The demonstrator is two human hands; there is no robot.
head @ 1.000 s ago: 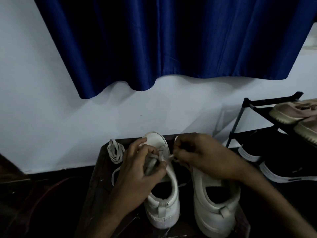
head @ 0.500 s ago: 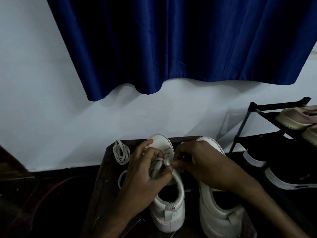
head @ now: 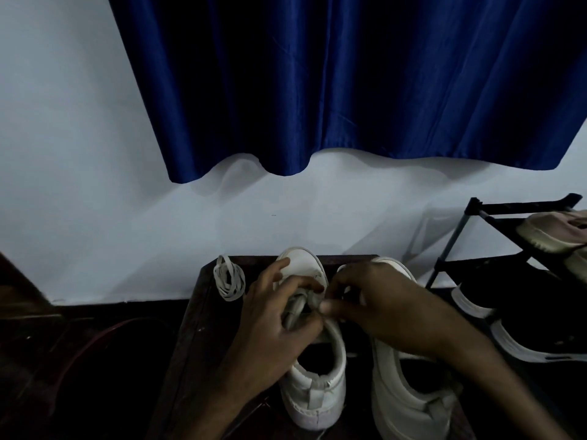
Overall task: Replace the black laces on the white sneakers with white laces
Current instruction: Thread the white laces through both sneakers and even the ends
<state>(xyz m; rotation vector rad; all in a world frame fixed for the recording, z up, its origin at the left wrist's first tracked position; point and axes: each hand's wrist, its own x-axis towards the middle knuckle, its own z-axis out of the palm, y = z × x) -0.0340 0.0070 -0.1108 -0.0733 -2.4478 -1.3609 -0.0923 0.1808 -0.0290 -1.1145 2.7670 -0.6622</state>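
Judged about midway. Pinching white lace (head: 300,308) at first sneaker (head: 317,392) eyelets with fingers of left hand (head: 273,325) and right hand (head: 374,306). Pending: second sneaker (head: 409,404), beneath right fingers; coiled spare lace (head: 229,282) left of fingers on bench (head: 190,328).

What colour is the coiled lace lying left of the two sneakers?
White. The coiled lace shows in the head view, the only one given.

A white lace (head: 300,309) is being pinched by the left grip (head: 273,325) and the right grip (head: 381,303) above a white sneaker (head: 314,389). A second sneaker (head: 409,404) and a coiled lace (head: 229,278) are being carried by the dark worktop (head: 193,338).
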